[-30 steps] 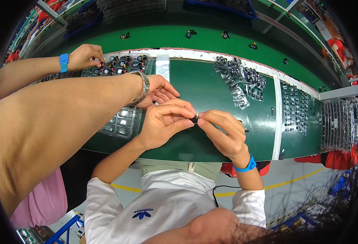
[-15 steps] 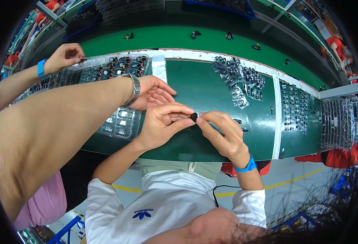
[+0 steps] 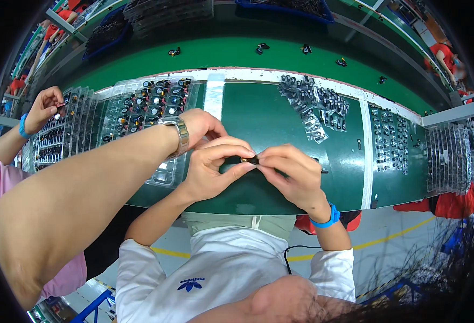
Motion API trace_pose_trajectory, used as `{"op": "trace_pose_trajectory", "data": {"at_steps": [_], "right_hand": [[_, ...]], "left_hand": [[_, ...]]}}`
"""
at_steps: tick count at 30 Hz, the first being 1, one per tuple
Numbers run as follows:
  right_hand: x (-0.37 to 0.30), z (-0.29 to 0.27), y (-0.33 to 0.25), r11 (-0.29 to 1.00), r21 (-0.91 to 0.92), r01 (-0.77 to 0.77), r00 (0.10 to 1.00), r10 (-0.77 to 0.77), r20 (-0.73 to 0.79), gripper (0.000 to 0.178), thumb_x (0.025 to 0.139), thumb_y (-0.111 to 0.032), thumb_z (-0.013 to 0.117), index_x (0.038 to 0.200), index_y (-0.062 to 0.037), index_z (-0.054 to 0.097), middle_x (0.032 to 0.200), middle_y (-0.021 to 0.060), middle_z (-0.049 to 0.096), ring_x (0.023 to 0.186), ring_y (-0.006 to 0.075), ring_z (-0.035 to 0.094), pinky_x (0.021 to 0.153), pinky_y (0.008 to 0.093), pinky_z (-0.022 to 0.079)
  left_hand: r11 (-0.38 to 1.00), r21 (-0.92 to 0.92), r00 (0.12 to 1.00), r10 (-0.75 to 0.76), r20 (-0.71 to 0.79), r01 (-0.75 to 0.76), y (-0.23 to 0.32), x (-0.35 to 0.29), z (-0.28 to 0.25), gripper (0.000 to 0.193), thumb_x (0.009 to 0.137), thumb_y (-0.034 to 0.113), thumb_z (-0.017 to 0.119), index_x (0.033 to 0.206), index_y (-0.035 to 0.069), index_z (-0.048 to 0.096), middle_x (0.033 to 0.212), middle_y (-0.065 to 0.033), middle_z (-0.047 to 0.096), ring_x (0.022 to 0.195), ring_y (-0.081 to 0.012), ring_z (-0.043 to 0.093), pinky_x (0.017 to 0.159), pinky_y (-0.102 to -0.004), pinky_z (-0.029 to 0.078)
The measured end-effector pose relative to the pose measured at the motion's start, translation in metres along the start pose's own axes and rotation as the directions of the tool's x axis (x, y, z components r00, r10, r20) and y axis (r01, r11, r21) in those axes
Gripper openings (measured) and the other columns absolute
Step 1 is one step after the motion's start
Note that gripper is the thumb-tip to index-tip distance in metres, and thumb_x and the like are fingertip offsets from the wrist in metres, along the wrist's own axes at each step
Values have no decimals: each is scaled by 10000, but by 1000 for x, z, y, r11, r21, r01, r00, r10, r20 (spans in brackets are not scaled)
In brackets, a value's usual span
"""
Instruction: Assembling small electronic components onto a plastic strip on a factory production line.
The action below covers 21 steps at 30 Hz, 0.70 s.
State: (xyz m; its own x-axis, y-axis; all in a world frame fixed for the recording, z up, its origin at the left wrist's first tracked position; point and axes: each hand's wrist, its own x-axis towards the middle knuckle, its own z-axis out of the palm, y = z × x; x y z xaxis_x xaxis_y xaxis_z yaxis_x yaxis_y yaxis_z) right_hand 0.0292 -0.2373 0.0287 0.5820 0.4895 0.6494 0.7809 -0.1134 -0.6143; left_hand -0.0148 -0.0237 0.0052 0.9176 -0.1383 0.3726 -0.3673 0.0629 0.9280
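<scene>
In front of my body, over the green table, a small black part with a copper-coloured end point(image 3: 249, 160) is pinched between both hands. My left hand point(image 3: 210, 164) has thumb and forefinger closed on its left end. The fingertips of my right hand point(image 3: 292, 175), which wears a blue wristband, are closed on its right end. The fingers cover much of the part, so its exact kind cannot be made out. Just behind my left hand, and overlapping it in the view, is a co-worker's watch-wearing hand point(image 3: 202, 125).
A clear tray of small black parts point(image 3: 151, 102) lies left; stacked trays point(image 3: 70, 121) stand beyond, by the co-worker's other hand point(image 3: 42, 110). Bagged black parts point(image 3: 315, 105) lie right of centre, more rows point(image 3: 390, 137) further right. A tray stack point(image 3: 450, 159) stands far right. Scattered parts ride the green belt point(image 3: 221, 54).
The part between my fingers has turned and now shows a copper-coloured end. The co-worker's far hand has moved left to the stacked trays with a small part; their near hand has curled its fingers.
</scene>
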Motion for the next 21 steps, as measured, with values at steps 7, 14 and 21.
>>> {"op": "trace_pose_trajectory", "data": {"at_steps": [7,14,21], "right_hand": [[-2,0,1,982,96,-165,986,165,5,219,793,67,816,988,7,738,970,128,742,811,219,732,686,303,585],[-4,3,-4,979,118,-167,985,170,-16,276,795,65,827,1044,20,718,916,121,733,763,200,733,663,284,591],[-7,2,1,973,173,-154,987,158,-12,281,792,57,840,1036,24,705,928,128,737,776,188,735,674,283,601]], "left_hand": [[931,326,986,147,79,-165,8,6,1,185,842,-94,762,1021,-67,726,1063,-161,717,957,-213,703,861,-308,565],[920,346,983,169,71,-183,7,4,-1,208,836,-87,767,1038,-55,731,1057,-162,715,942,-212,702,834,-304,568],[971,187,988,142,56,-151,4,1,-1,302,815,-92,789,1105,-46,717,1096,-159,691,985,-211,687,869,-299,561]]}}
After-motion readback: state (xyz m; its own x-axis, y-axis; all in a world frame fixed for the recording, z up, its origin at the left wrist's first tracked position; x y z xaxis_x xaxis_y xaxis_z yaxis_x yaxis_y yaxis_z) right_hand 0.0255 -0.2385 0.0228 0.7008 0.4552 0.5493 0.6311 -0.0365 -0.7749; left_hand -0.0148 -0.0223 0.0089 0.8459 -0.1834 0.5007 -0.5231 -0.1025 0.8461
